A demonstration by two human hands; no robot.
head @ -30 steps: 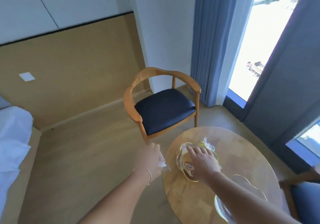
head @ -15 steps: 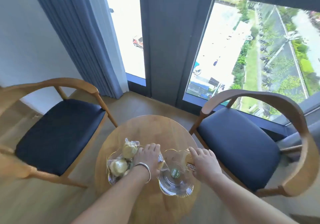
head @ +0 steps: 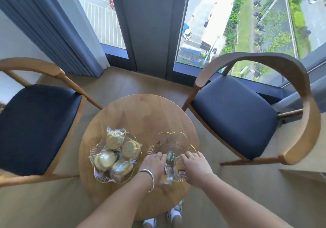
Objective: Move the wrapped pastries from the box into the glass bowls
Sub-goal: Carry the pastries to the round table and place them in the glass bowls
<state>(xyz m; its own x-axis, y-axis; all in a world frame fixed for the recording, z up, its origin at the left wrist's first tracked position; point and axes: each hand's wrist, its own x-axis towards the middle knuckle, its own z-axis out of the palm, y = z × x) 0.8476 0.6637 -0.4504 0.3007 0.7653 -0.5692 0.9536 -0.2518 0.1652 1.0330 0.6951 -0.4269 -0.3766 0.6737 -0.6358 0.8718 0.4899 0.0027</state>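
Two scalloped glass bowls stand on a round wooden table [head: 141,111]. The left bowl [head: 91,155] holds several clear-wrapped yellow pastries [head: 112,140]. The right bowl [head: 172,139] is bare in its far half. At its near rim my left hand [head: 153,164], with a silver bangle on the wrist, holds a wrapped pastry [head: 168,174]. My right hand [head: 195,167] holds another wrapped pastry [head: 181,169] beside it, also over the bowl's near edge. No box is in view.
A wooden armchair with a dark seat [head: 35,125] stands left of the table and a second one [head: 232,118] to the right. Floor-length windows and a blue curtain [head: 53,26] lie behind. My feet [head: 174,213] show under the table's near edge.
The view swung right from the left chair to face the window. My left hand moved from the left bowl to the right bowl, and both hands now meet at its near rim.
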